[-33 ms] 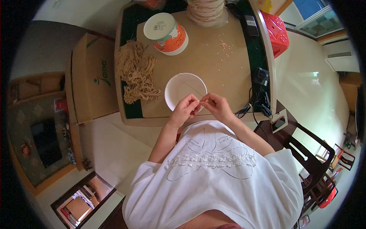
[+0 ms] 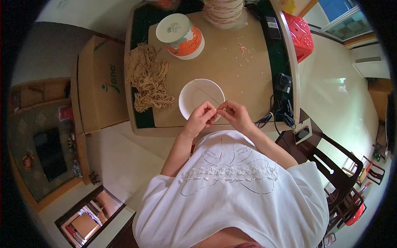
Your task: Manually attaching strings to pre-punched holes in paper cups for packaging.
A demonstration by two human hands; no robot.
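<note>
My left hand (image 2: 200,118) and my right hand (image 2: 236,115) meet at the fingertips over the near edge of a white bowl (image 2: 186,90). Both are closed in a pinch. Between them runs a thin string (image 2: 209,96), which stretches back across the bowl's inside. Whatever small piece lies right at the fingertips is too small to make out. Left of the bowl lies a loose heap of tan twine (image 2: 147,76). Small pink and white beads (image 2: 243,50) are scattered on the brown board (image 2: 223,62) farther off.
An orange and white tub (image 2: 186,43) with a pale lid stands beyond the bowl. Behind it is a stack of pale round coils (image 2: 223,11) in plastic. Black adapters and cables (image 2: 284,93) line the right edge. A cardboard box (image 2: 101,82) adjoins the left side; a red stool (image 2: 298,36) stands right.
</note>
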